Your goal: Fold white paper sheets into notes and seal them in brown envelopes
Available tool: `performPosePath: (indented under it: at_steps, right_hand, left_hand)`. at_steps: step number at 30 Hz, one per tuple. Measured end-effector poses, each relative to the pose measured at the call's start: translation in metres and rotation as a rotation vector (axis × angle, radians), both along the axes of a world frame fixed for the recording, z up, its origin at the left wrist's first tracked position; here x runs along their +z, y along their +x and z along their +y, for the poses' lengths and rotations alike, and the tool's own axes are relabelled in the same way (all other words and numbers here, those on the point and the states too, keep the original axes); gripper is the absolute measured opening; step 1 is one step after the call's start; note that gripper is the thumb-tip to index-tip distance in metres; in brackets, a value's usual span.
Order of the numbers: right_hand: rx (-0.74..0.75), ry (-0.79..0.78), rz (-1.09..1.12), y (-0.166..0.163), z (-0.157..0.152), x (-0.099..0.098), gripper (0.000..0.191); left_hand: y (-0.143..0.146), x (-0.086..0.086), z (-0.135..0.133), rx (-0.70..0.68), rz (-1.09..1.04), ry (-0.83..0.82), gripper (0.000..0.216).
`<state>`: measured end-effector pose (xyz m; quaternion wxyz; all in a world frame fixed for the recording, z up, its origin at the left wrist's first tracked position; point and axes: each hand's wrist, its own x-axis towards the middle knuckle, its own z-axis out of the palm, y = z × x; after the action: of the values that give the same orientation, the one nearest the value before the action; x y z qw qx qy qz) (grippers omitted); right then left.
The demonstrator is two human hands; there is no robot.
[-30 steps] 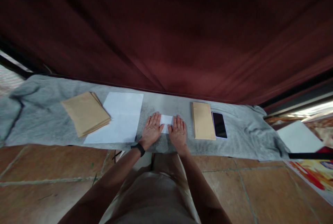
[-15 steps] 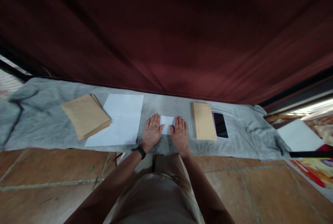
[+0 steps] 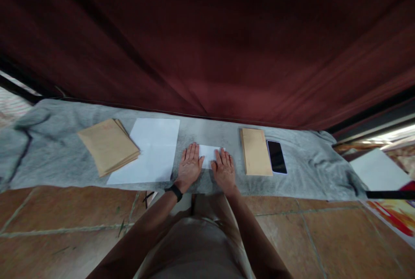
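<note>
A small folded sheet of white paper (image 3: pixel 208 155) lies flat on the grey cloth, partly covered by both hands. My left hand (image 3: pixel 189 166) rests palm down on its left end, fingers stretched out and pointing away from me. Over its right end lies my right hand (image 3: pixel 224 170), palm down with the fingers slightly bent and apart. The paper's upper right corner shows past the right fingertips. Neither hand grips anything. To the left lie larger white sheets (image 3: pixel 152 149), and on the right is a stack of brown envelopes (image 3: pixel 257 151).
More brown envelopes (image 3: pixel 108 146) overlap the white sheets' left side. A phone (image 3: pixel 276 157) sits right of the right-hand stack. The grey cloth (image 3: pixel 308 162) covers a narrow table, with a dark red curtain (image 3: pixel 207 54) behind it. A white box (image 3: pixel 379 171) stands beyond the right end.
My right hand has shifted slightly down on the paper, its fingers less straight, so more of the right end shows. My left hand stays in place.
</note>
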<state>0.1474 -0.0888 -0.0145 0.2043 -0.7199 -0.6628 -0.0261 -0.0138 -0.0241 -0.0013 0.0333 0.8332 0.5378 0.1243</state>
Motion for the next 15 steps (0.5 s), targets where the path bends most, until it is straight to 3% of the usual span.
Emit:
performPosePath:
  at_steps: [7,15]
  right_hand:
    - [-0.019,0.024,-0.010,0.008,-0.004,-0.005,0.057]
    - [-0.015,0.023,-0.009,0.007,-0.004,-0.006,0.058]
  left_hand:
    - [-0.010,0.006,-0.010,0.055,-0.068,-0.026,0.056]
    - [-0.014,0.029,-0.013,0.172,-0.150,-0.137,0.045]
